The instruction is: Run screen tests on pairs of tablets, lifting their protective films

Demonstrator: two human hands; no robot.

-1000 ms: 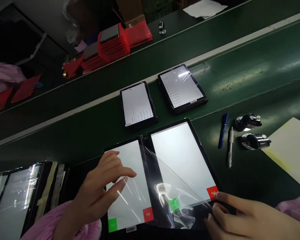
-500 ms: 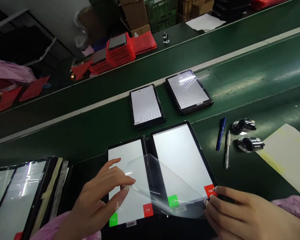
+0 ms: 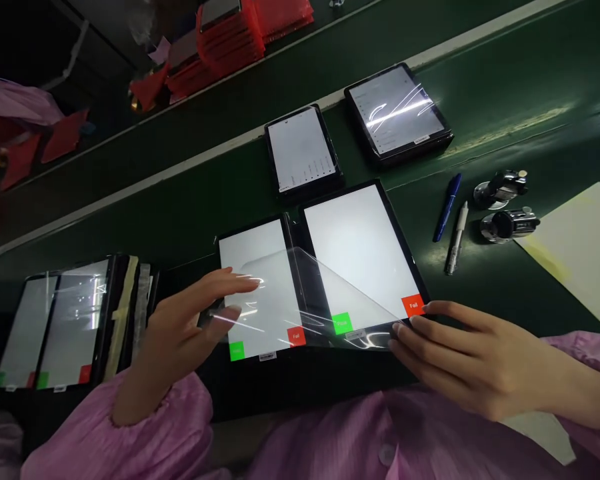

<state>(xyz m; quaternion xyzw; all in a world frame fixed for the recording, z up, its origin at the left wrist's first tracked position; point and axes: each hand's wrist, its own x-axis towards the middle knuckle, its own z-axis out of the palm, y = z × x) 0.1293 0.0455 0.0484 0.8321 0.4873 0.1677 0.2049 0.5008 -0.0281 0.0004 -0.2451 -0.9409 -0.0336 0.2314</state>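
Two tablets with lit white screens lie side by side before me, the left tablet [image 3: 257,253] and the right tablet [image 3: 355,247], with green and red squares near their lower corners. A clear plastic film [image 3: 280,300] spreads loosely over parts of both. My left hand [image 3: 190,320] is over the left tablet's side, thumb and index finger apart at the film's left part; the thumb appears to touch the film. My right hand [image 3: 460,347] pinches the film's right corner by the right tablet's red square.
Behind lie a smaller tablet [image 3: 303,150] and a thicker tablet stack [image 3: 395,113]. At right are a blue pen [image 3: 447,207], a white pen [image 3: 457,237], two metal dispensers [image 3: 510,223] and paper [image 3: 580,247]. More tablets [image 3: 75,320] lie left; red pouches [image 3: 230,40] stand beyond.
The view has tilted down, so things sit higher. My left thumb and index finger have parted, and the film reaches further left. My right hand still holds its corner.
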